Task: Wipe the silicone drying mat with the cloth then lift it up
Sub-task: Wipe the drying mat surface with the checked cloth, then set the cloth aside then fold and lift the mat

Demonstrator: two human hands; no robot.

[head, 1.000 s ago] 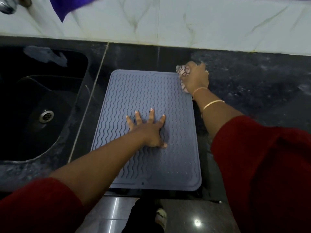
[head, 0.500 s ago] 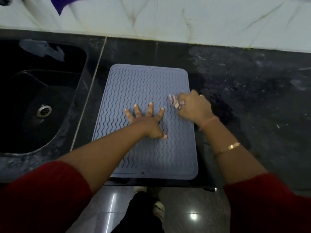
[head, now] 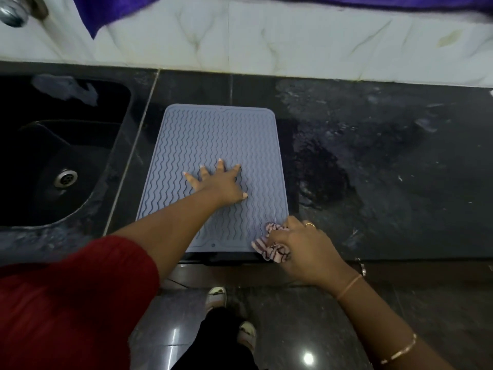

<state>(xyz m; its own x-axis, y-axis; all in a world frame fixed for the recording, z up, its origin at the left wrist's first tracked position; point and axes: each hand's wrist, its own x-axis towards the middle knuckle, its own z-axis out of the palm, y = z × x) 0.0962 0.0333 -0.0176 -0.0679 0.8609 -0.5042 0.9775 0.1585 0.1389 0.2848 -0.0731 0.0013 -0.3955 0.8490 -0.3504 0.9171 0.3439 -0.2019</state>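
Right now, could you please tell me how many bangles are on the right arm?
2: a thin band at the wrist and a gold bangle farther up the forearm; none seems hidden.

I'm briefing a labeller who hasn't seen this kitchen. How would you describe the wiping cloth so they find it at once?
Start at the black countertop beside the sink, where a grey wavy-ribbed mat lies. At the mat's near right corner the right hand grips a small crumpled cloth. It is pink with dark stripes, unlike the plain purple fabric hanging on the wall.
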